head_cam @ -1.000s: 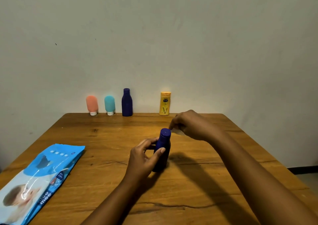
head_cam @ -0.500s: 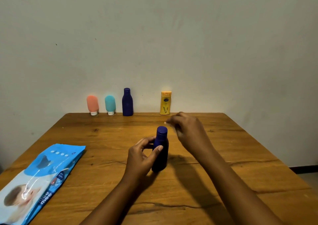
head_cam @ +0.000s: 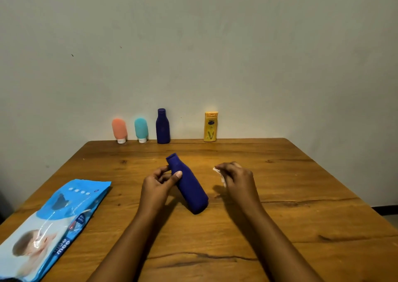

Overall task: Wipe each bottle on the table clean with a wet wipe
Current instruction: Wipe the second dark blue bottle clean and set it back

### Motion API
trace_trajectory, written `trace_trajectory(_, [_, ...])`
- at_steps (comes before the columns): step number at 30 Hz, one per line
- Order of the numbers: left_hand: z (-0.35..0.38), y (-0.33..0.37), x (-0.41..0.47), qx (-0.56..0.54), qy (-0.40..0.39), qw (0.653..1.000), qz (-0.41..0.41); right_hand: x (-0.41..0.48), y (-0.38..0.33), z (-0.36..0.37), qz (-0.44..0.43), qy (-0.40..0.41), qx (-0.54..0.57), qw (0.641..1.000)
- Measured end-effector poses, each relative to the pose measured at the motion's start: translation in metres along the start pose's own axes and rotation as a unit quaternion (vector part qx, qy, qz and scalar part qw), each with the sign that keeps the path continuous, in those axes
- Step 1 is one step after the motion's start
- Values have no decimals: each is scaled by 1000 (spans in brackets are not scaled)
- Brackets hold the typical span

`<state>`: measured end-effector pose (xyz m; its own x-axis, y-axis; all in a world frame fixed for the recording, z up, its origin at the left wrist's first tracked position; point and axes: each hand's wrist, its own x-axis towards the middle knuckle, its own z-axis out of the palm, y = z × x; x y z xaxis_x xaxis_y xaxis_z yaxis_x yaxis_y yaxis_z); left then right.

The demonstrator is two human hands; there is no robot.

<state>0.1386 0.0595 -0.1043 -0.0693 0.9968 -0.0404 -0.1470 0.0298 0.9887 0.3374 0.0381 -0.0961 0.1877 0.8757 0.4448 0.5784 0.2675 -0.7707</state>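
Dark blue bottle (head_cam: 189, 187) sits right of the wipe pack (head_cam: 53, 221), mid-table, now tilted: cap end points up and away, base low and toward the near right. Can't tell if the base touches the table (head_cam: 301, 195).

Left hand (head_cam: 157, 184) grips the bottle near the neck, thumb across the front, fingers curled behind.

Right hand (head_cam: 237, 178) is further right of the pack than the bottle, clear of it, fingers bunched and pinching a small crumpled wet wipe (head_cam: 219, 174). Only a bit of white shows.

Change: 1 s ago the bottle stood upright and the right hand had the wipe at the cap. Half a second on, that hand had lifted off. Now it has pulled away right and the left hand has tipped the bottle over.

Likely meaning: cap pass is finished, and the tilt exposes body and base for the next wipe. This bottle isn't done yet.

Beyond the pack, at the table's far edge by the wall, 4 more wait upright: coral tube (head_cam: 119, 129), teal tube (head_cam: 141, 129), second dark blue bottle (head_cam: 163, 127), yellow bottle (head_cam: 210, 127). Whether those are wiped can't be told.
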Motion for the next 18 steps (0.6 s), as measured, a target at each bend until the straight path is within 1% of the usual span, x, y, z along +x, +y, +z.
trace_trajectory(1, [-4,0,5,-6,-1,1000,-18,-3,5,5,28,3,46,999])
trace_trajectory(2, [-8,0,8,3,3,1000,-31,-5,10,10,42,7,69,997])
trace_trajectory(6, [-16,-6,20,31,44,995,-81,-6,18,14,15,3,39,999])
trace_trajectory(8, [-19,-10,24,93,56,990,-92,-4,21,16,19,2,53,998])
trace_trajectory(10, [-23,-8,24,196,63,975,-87,-6,24,19,33,2,78,996])
trace_trajectory(11, [-24,-5,23,282,64,954,-79,-7,26,20,38,1,88,995])
trace_trajectory(13, [-28,3,22,456,77,886,-47,-9,27,21,45,-2,107,993])
trace_trajectory(14, [-29,7,22,503,78,860,-21,-9,28,20,49,-3,117,992])
trace_trajectory(15, [-30,12,21,527,60,848,14,-10,27,20,54,-4,126,990])
trace_trajectory(16, [-29,18,20,549,12,834,57,-10,27,19,57,-4,136,989])
trace_trajectory(17, [-26,26,17,580,-63,805,102,-10,26,19,59,-6,143,988])
trace_trajectory(18, [-22,32,17,618,-146,761,131,-10,26,19,60,-7,149,987])
